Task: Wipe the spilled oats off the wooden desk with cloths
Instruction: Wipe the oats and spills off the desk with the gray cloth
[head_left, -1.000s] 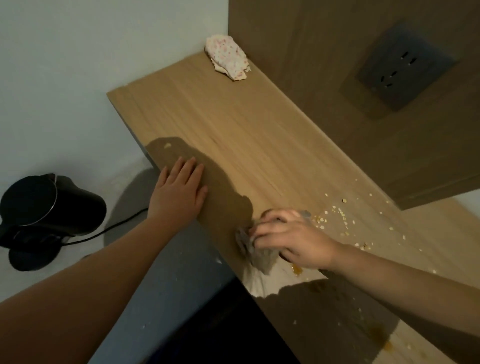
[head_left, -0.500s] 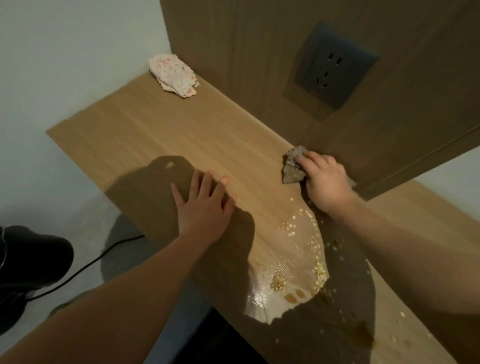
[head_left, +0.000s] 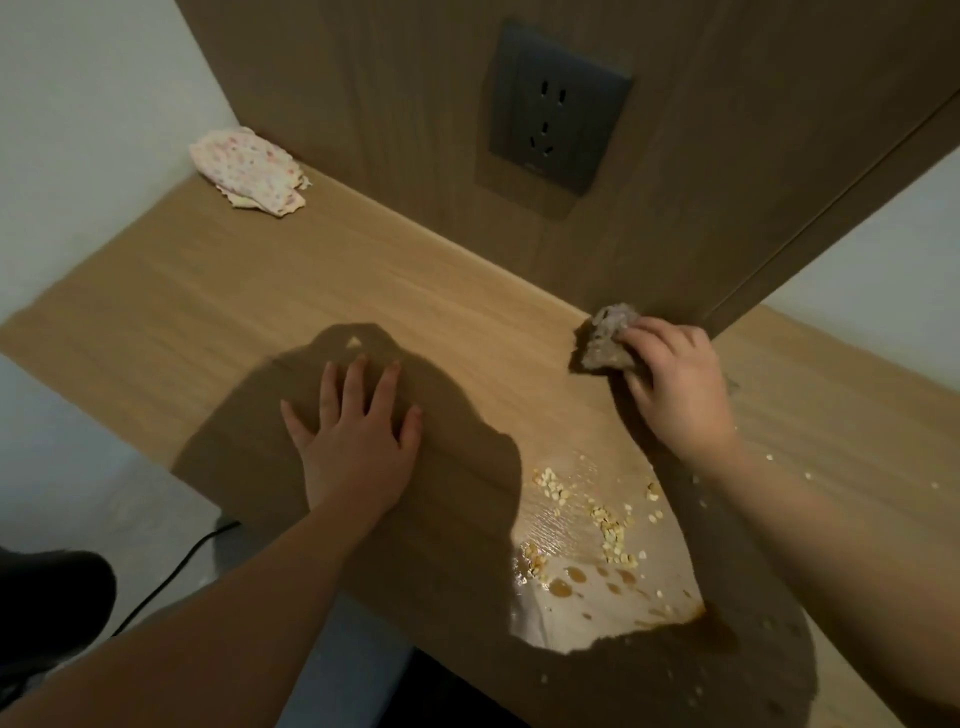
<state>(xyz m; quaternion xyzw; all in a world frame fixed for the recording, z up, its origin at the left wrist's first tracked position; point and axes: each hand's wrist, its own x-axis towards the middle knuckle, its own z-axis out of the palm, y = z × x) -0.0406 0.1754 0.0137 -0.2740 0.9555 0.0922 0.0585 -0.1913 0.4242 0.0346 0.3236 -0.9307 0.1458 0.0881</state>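
Spilled oats (head_left: 605, 525) lie in small clumps with brown wet drops near the front edge of the wooden desk (head_left: 218, 306). My right hand (head_left: 675, 384) presses a crumpled grey cloth (head_left: 602, 338) onto the desk close to the back panel, fingers curled over it. My left hand (head_left: 358, 431) rests flat on the desk with fingers spread, left of the oats. A second cloth, white with pink dots (head_left: 249, 171), lies bunched in the far left corner.
A dark wall socket (head_left: 556, 109) sits in the wooden back panel above the desk. A black kettle (head_left: 47, 597) and its cable (head_left: 171, 577) are on the floor at lower left. A few loose oats (head_left: 769, 457) lie to the right of my arm.
My right hand carried the grey cloth from the desk's front edge back to the rear panel, leaving oats and wet drops uncovered. My left hand stayed flat on the desk.
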